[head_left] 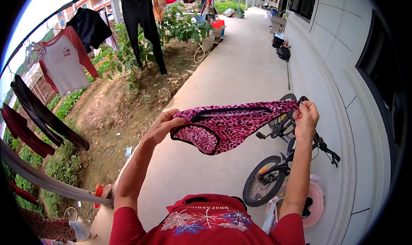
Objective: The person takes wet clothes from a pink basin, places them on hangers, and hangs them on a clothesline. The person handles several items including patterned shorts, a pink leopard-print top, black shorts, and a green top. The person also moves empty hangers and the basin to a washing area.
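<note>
Stretched between both hands is a pair of pink leopard-print underpants with black trim, held out in front of me over the concrete walkway. My left hand pinches one end between thumb and fingers. The opposite end is gripped by my right hand, a little higher up. One leg opening faces up near my left hand, and the cloth hangs slack in the middle.
A black bicycle stands at the right behind the cloth, beside a pink basin. Along the left, a line carries black trousers, a red-and-white shirt and dark garments. A grey pole crosses the lower left.
</note>
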